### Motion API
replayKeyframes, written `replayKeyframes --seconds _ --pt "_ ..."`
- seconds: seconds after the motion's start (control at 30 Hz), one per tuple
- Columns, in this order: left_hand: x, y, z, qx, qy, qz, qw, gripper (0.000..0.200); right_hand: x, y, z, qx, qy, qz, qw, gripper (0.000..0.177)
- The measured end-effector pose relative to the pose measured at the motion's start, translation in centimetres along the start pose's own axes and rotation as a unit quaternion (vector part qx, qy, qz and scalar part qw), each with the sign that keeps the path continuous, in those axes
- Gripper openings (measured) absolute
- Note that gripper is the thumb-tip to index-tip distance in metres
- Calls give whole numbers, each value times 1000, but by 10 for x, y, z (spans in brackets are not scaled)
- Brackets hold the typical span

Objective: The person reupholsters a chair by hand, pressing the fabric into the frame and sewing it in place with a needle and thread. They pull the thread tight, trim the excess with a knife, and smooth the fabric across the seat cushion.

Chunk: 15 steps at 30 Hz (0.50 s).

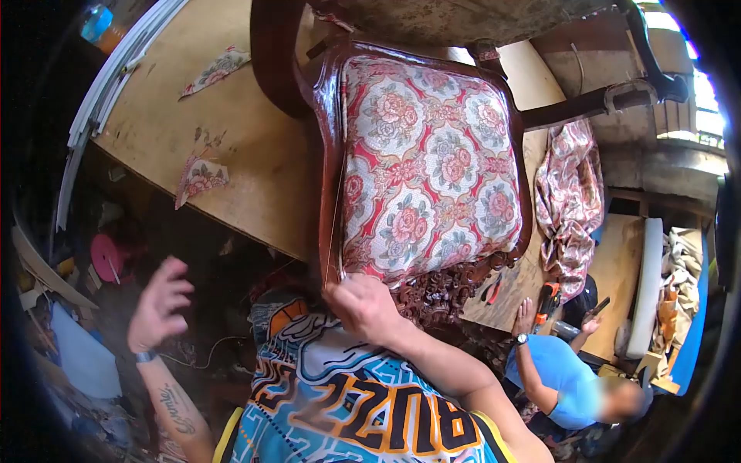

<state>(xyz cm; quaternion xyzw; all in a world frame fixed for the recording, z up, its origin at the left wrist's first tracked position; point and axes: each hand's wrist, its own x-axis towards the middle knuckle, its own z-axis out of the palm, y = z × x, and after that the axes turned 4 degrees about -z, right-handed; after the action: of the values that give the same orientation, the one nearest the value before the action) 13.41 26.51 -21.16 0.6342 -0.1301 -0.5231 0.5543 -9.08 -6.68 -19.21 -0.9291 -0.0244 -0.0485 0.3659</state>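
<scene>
A dark carved wooden armchair frame (330,154) stands on the worktable, its seat (432,166) covered in red and white floral fabric. My right hand (359,307) is closed at the seat's near left corner, by the frame edge. From its fingers a thin light cord (333,231) runs up along the seam between fabric and wood. My left hand (160,303) is raised in the air to the left, away from the chair, with fingers apart and nothing in it.
Floral fabric scraps (204,182) lie on the wooden worktable (255,208). A bunched patterned cloth (570,201) hangs at the right, near an orange and black tool (548,302) and red-handled pliers (492,291). Another person in a blue shirt (559,382) sits at the right. A pink spool (114,257) is at left.
</scene>
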Motion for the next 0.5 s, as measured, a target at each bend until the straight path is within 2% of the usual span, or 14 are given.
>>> replayKeyframes --seconds 0.03,0.07,0.1,0.13,0.2,0.23,0.27,0.37,0.43,0.47,0.5 --pt "10 3 -5 77 186 2 979 75 -4 -3 -4 -50 -22 -33 998 34" --pt "42 9 3 176 342 72 920 56 -6 -6 -7 -56 -48 -49 996 35" --pt "67 60 50 178 383 91 902 43 -9 -9 -10 -61 -78 -67 993 35" --pt "88 75 79 257 250 198 912 37 -11 -11 -12 -67 -108 -88 988 36" --pt "129 86 154 147 52 90 984 44 -12 -16 -11 -75 -125 -112 983 37" --pt "148 82 167 115 21 9 993 45 -13 -18 -11 -71 -128 -118 982 37" --pt "164 79 172 85 -12 -70 994 46 -14 -19 -12 -69 -129 -124 981 37" --pt "182 75 158 -43 -174 -119 977 42 -23 -10 -8 -33 -118 -132 984 32" --pt "180 76 183 124 -46 1 991 36 -22 -6 -13 -14 -126 -148 981 29" --pt "178 78 193 205 21 64 976 33 -19 -6 -18 -13 -131 -165 978 28" --pt "173 81 195 116 -10 -8 993 33 -16 -7 -23 -13 -136 -180 974 27"
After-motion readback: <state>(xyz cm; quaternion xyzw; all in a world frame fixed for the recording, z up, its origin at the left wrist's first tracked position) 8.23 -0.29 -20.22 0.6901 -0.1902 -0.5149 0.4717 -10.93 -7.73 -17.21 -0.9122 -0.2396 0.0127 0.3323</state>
